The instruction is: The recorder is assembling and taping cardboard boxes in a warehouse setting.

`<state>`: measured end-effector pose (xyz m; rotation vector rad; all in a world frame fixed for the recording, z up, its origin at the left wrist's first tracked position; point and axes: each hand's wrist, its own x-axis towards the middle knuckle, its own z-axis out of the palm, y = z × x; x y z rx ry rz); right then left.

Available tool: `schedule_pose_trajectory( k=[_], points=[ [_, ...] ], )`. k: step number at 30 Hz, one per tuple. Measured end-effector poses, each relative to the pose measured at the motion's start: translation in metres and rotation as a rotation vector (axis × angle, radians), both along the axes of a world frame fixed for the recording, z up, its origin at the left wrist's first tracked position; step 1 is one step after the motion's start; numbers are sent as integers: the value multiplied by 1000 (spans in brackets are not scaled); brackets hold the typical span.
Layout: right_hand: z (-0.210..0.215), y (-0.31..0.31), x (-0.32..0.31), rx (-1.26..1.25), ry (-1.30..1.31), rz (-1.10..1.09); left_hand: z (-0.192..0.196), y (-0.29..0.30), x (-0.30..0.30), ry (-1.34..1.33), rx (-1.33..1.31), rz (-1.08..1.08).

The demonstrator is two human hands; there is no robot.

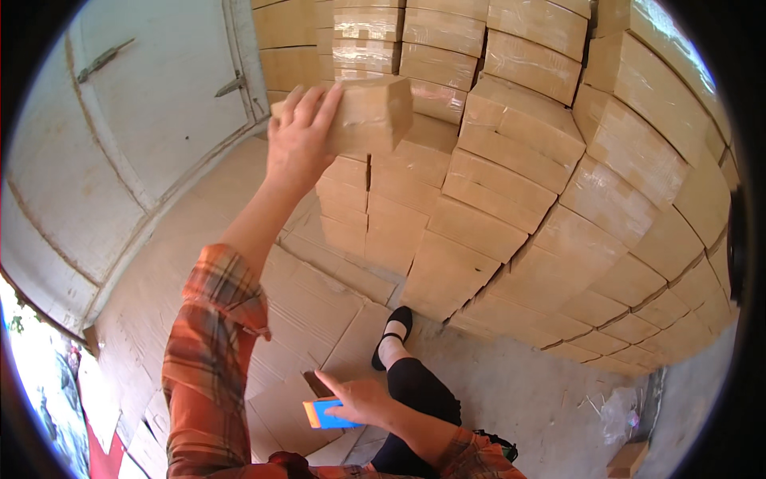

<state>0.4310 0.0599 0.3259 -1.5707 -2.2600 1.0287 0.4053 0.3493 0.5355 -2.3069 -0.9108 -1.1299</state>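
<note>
While the left hand (299,132) grips one end of a taped cardboard box (369,114) raised against the box stack (511,168), the right hand (359,399) clutches a blue phone (325,415); that one-handed hold risks a drop.

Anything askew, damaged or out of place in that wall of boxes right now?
Nothing looks damaged or spilled. The stacked cardboard boxes sit in fairly even rows; their curve is the lens. The left hand holds one small box up against the stack, and the right hand holds a blue and orange object. Flattened cardboard covers the floor.
</note>
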Motion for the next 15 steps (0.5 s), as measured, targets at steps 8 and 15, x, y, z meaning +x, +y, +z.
schedule_pose_trajectory(
  k=[8, 15],
  points=[
    [-1, 8, 14, 29, 160, -112, -30, 48, 130, 112, -24, 12],
    [3, 9, 19, -60, 225, -112, -55, 64, 150, 196, -130, -268]
  ],
)
